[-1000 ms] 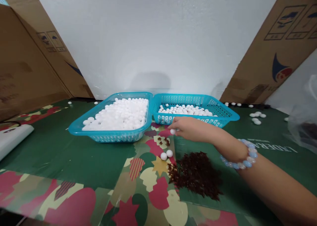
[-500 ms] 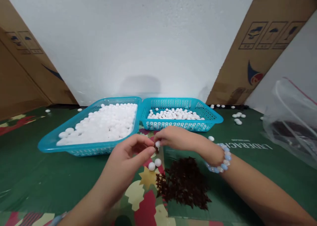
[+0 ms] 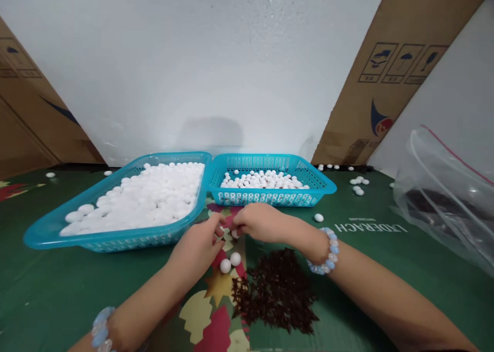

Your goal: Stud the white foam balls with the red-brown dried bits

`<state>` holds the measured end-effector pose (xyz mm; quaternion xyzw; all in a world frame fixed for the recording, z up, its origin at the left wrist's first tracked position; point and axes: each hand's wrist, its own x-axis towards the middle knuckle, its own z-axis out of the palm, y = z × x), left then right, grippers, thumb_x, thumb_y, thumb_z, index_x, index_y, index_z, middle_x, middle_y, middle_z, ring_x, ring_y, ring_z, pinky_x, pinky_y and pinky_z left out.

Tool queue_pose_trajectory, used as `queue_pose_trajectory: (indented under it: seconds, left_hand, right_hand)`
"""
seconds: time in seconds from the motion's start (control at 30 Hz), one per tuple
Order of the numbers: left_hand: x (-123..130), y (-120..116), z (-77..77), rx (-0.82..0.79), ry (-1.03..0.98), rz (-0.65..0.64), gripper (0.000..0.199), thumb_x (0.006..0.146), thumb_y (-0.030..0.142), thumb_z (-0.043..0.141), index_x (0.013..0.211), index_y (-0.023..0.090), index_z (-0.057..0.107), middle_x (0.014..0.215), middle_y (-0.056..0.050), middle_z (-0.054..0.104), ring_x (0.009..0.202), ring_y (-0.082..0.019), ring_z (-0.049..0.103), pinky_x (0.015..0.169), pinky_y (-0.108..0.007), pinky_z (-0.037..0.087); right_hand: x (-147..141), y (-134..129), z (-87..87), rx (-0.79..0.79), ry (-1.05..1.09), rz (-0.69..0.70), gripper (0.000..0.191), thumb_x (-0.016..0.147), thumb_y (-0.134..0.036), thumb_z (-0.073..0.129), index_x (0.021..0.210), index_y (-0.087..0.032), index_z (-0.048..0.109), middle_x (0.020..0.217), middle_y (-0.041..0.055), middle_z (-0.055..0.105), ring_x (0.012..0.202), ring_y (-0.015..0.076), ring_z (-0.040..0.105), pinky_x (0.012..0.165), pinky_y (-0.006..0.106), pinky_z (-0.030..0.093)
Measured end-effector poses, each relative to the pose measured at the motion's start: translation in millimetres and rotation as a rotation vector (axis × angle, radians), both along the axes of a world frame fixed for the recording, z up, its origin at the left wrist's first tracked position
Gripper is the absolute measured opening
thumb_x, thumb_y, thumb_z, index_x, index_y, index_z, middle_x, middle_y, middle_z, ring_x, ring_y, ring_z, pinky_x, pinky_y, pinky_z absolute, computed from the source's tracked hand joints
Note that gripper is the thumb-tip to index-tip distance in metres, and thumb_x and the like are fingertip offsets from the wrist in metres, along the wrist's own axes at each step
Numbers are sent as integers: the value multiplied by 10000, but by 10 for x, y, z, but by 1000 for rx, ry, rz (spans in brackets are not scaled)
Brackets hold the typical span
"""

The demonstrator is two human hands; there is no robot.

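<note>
My right hand (image 3: 262,223) is pinched around a small white foam ball (image 3: 235,234), mostly hidden under the fingertips. Just left of it, my left hand (image 3: 200,244) has loosely curled fingers held apart, with nothing visible between them. Two more white balls (image 3: 230,262) lie on the table below the hands. A heap of dark brown, pointed, star-like pieces (image 3: 278,290) spreads below my right wrist.
A blue basket (image 3: 127,241) piled with white balls stands at left. Beside it, a perforated blue basket (image 3: 270,197) holds fewer, smaller-looking balls. Stray balls (image 3: 358,181) and a clear zip bag (image 3: 443,197) of dark pieces are at right. Cardboard (image 3: 370,84) stands behind.
My left hand has drawn slightly away from the ball and its fingers have loosened. My right hand still pinches the ball, now lower. The whole view has shifted a little.
</note>
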<state>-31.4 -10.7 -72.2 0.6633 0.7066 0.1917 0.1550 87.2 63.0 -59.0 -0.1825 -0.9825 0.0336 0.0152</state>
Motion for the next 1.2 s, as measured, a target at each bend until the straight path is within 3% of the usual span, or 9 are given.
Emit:
queue_pose_trajectory:
  seconds: [0.87,1.2]
  left_hand:
    - [3,43,-118,-34,32,1,205,599,73,328,757,167,418,589,-15,522,584,-160,488,499,-237,332]
    - [2,58,-135,-37,111,-34,144,612,136,373,661,151,508,598,-33,506,587,-177,464,503,-259,314]
  right_hand:
    - [-53,-95,-52,-42,-55,68,167,665,-80,423,676,-116,585,630,50,584,525,91,449,466,203,264]
    - [-50,-23,-138,-171,-12,-22,146,666,-72,418,689,-97,560,652,69,557,567,125,443,493,232,265]
